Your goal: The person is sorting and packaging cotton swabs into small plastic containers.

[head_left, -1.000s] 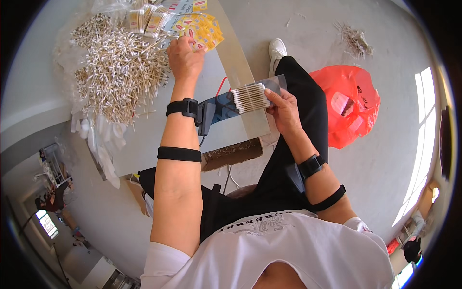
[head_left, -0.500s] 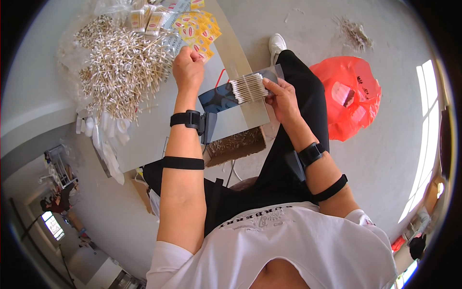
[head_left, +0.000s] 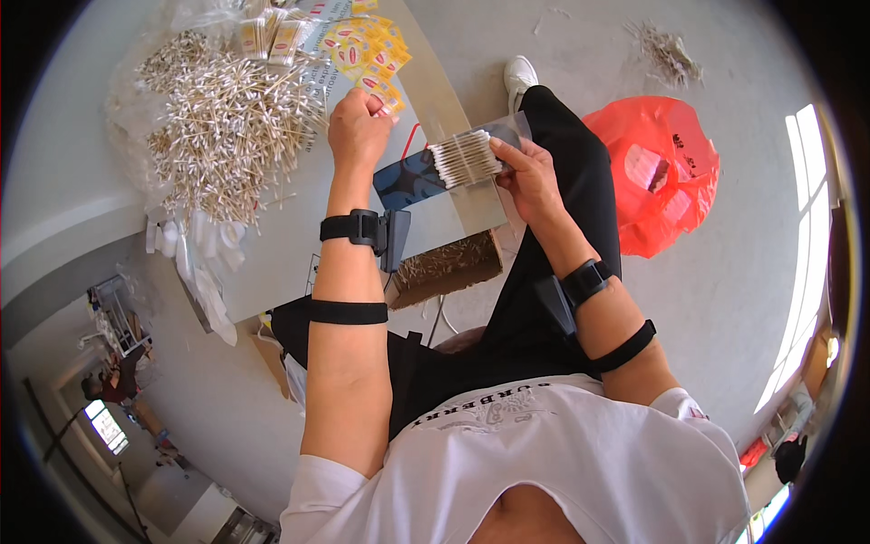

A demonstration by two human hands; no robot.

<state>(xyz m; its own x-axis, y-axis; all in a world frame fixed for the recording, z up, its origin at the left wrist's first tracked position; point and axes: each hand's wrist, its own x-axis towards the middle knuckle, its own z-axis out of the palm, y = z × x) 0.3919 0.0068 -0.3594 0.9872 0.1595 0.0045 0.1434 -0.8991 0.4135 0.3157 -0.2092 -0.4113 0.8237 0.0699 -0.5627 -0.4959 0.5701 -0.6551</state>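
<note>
Swabs (head_left: pixel 464 159) sit in a neat flat row, in or on clear plastic (head_left: pixel 513 130) (can't tell which), held out over the right edge of the tabletop (head_left: pixel 272 272). Right hand (head_left: pixel 533 186) grips the plastic's near end, thumb on top. Left hand (head_left: pixel 356 131) is closed, fingertips seeming to pinch one yellow card (head_left: pixel 381 92) just beside the card pile (head_left: pixel 358 45); loose swab heap (head_left: pixel 236 118) left of it. Handling: hold the row level, thumb light, so sticks lie parallel and heads line up. Take a single card by its edge, unbent; check none cling underneath. Fingers best clear of cotton tips.
</note>
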